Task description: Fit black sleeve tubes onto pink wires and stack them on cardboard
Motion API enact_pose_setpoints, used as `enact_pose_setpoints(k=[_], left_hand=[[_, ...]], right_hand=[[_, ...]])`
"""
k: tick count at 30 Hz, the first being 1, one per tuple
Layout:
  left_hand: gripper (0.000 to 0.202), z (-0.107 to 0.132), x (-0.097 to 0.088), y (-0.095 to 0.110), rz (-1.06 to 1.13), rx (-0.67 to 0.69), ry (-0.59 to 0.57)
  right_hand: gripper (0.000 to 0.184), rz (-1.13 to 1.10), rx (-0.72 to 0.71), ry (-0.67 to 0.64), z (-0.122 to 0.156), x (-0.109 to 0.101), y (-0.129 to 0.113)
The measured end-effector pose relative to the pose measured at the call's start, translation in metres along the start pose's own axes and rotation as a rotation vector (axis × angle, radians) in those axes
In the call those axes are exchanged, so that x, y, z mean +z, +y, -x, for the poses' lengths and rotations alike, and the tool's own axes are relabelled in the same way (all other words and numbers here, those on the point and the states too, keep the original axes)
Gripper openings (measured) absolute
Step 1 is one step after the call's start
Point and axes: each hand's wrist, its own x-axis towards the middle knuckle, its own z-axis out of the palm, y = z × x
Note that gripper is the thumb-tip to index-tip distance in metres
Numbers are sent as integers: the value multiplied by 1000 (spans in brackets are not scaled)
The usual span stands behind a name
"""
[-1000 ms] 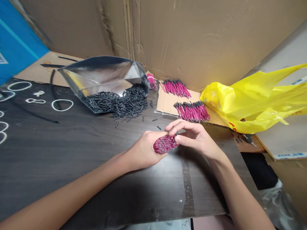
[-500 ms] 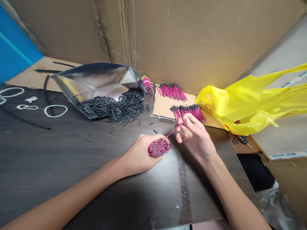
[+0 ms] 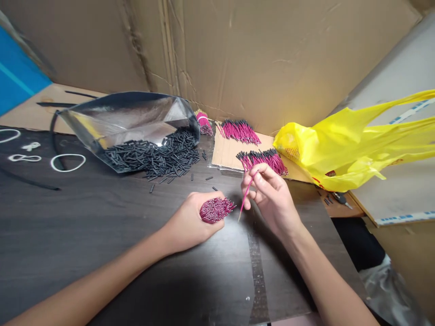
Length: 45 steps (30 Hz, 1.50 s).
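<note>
Pinching one thin magenta wire point(image 3: 245, 197) between thumb and forefinger, the right hand point(image 3: 277, 201) held it clear of the thick round bundle of magenta wires with silvery ends point(image 3: 215, 210); the left hand point(image 3: 190, 222) had its grip wrapped around that bundle, over the dark wood-grain bench point(image 3: 118, 235); the step in hand looked to be the parting of one wire from the rest; the next move, as far as could be judged, called for a light, steady pinch on the right, the wire being slim and likely easy to bend, and a firm grip on the left so that no other strands slid out.

Beyond the hands, a flat brown cardboard sheet point(image 3: 224, 151) bore two rows of magenta wires with black ends point(image 3: 268, 161); the nearer row lay just behind the right fingers.

Half a second earlier, the single wire had slanted down to the bundle; by this moment it hung steeply between the hands, its pale lower tip apart from the bundle; the left grip was unchanged, while everything on the bench sat farther left in view.
</note>
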Motion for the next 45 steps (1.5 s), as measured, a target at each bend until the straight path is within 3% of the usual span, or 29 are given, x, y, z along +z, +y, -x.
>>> enact_pose_setpoints(k=[21, 31, 37, 45], left_hand=[[3, -1, 0, 6, 22, 16, 0], [4, 0, 0, 1, -40, 45, -10], [5, 1, 1, -3, -37, 39, -13], [6, 1, 0, -3, -33, 48, -12]], right_hand=[[29, 103, 81, -88, 9, 9, 2], [21, 78, 7, -143, 11, 9, 8], [24, 97, 32, -131, 11, 8, 9], [13, -1, 2, -173, 10, 8, 11]])
